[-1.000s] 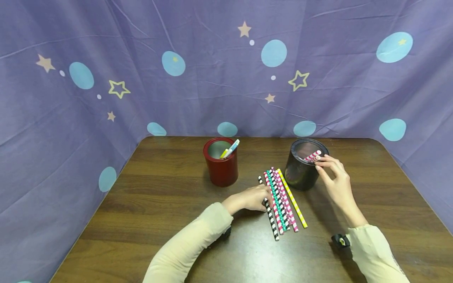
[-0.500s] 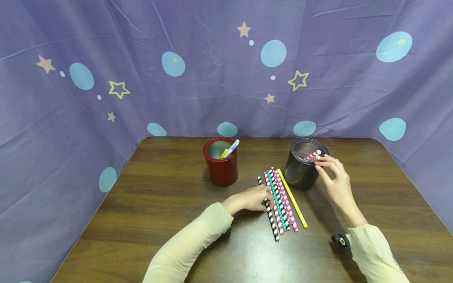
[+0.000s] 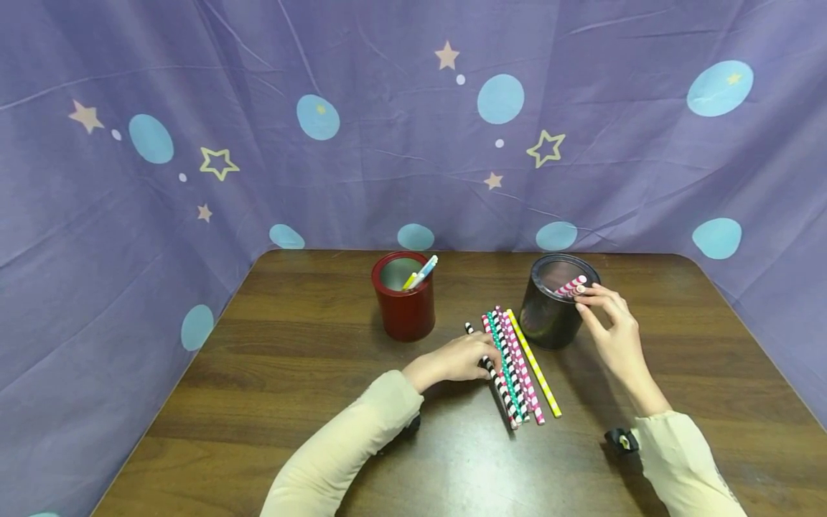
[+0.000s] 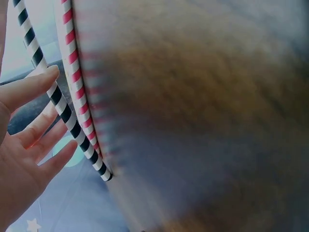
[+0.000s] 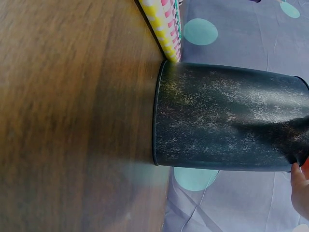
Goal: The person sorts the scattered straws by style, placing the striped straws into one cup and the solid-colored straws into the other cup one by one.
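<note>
My left hand [image 3: 466, 357] pinches a black-and-white striped paper straw [image 4: 66, 115] between thumb and fingers, at the left side of a row of paper straws. In the head view its near end overlaps a pink-and-white straw [image 4: 78, 79]. Beside it lie teal dotted, black-and-white and pink straws, with a yellow-and-white straw [image 3: 535, 363] at the right end. My right hand [image 3: 614, 327] grips the rim of a black can [image 3: 549, 316], thumb outside the rim and fingertips over it. Two pink-striped straws [image 3: 571, 285] stick out of this can, close to those fingertips.
A red can [image 3: 407, 312] stands at the back, left of the straws, with a blue-and-white pen [image 3: 423, 271] and a yellow one leaning inside. Behind the wooden table [image 3: 291, 323] hangs a purple curtain [image 3: 388, 158] with stars and dots.
The black-and-white straw has been raised a little in my left hand, its near end shifting right over the pink straw and its far end left. The right hand has stayed at the rim.
</note>
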Available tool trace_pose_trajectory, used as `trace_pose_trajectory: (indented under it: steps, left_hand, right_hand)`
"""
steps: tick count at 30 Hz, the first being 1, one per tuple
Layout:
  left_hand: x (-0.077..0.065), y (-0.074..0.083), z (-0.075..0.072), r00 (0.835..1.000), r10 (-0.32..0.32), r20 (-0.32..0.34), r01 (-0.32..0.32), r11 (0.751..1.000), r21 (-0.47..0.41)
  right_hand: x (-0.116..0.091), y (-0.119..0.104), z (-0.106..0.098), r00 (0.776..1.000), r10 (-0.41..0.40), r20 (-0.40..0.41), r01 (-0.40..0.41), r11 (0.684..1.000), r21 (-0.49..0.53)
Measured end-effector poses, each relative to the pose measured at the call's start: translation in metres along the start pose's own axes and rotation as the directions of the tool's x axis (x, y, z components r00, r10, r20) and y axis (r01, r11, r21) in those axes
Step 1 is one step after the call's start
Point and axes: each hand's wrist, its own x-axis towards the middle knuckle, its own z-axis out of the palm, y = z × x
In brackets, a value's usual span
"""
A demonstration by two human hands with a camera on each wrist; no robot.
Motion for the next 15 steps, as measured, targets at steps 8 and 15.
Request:
trace_pose_trajectory:
  steps: [8, 15]
  left_hand:
    - [-0.0004, -0.0007, -0.0042, 0.997, 0.002, -0.074, -0.005, 0.999, -0.042]
    - [0.0008, -0.0007, -0.0071, 0.990, -0.016, -0.139, 0.002, 0.995, -0.103]
  right_hand:
    - [-0.0006, 0.0011, 0.0003, 1.000, 0.001, 0.000, -0.001, 1.000, -0.001]
    - [-0.0003, 0.0009, 0.0001, 1.000, 0.001, 0.000, -0.001, 1.000, 0.003]
